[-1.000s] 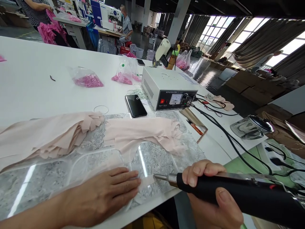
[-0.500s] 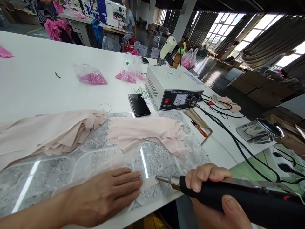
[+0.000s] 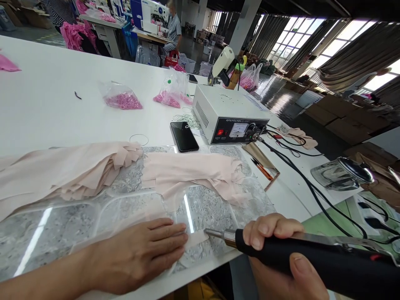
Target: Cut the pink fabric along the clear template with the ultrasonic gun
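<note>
My left hand [image 3: 137, 256] lies flat with fingers stretched out, pressing a pale pink fabric strip [image 3: 196, 239] onto the grey marbled mat [image 3: 206, 208]. The strip's end shows past my fingertips; the rest is partly hidden under my hand. My right hand [image 3: 275, 237] is wrapped round a thick black ultrasonic hand tool [image 3: 312, 262] with a metal lever along its top. Its pointed metal tip meets the right end of the strip. Beyond my hands lie a pile of pale pink fabric pieces [image 3: 190, 168] and a larger stack of them [image 3: 71, 166] at the left.
Behind the fabric are a phone [image 3: 185, 136] and a white control box [image 3: 233, 112] with black cables [image 3: 300, 175] running right. A glass jar [image 3: 340, 174] stands at the right edge. Pens [image 3: 261, 168] lie in a tray. Bags of pink bits [image 3: 122, 98] sit farther back.
The view has shifted very slightly. Both hands, the tool tip and the strip stay in nearly the same place.
</note>
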The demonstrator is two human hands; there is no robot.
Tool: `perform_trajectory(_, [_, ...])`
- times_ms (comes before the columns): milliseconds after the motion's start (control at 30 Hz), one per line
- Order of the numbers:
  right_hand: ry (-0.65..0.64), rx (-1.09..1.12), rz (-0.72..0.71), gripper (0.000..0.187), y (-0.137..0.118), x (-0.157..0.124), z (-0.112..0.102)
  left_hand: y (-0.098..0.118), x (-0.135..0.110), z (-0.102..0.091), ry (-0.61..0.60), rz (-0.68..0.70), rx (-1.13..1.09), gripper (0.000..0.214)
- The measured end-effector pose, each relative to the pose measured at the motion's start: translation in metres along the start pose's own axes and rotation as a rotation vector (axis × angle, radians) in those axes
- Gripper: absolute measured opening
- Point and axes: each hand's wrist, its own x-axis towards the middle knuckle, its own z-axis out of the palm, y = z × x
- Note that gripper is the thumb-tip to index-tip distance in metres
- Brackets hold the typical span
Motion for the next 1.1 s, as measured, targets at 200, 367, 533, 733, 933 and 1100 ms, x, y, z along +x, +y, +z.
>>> perform_trajectory(200, [0.003,-0.023,0.005,0.015,0.001,-0.001,-0.001,0.0,0.001,0.0,0.009,0.006,0.014,0.035])
perform_trajectory(367, [0.021,0.004,-0.003,0.017,-0.002,-0.002,0.006,0.0,0.001,0.0,0.005,0.024,0.01,0.033])
perform_trajectory(533, [-0.011,-0.008,-0.023,0.016,-0.002,-0.004,0.019,0.001,0.0,0.001,0.002,0.0,-0.018,0.032])
perform_trajectory(733, [-0.021,-0.003,-0.009,0.015,0.002,-0.006,0.022,0.002,-0.001,0.003,0.005,0.008,0.0,0.031])
perform_trajectory(933, [-0.04,-0.024,0.002,0.015,0.002,-0.007,0.023,0.002,0.0,0.003,0.038,0.015,0.008,0.032])
perform_trajectory(1100, [-0.079,-0.058,-0.007,0.014,0.003,-0.006,0.021,0.001,-0.001,0.004,0.032,0.027,0.008,0.032])
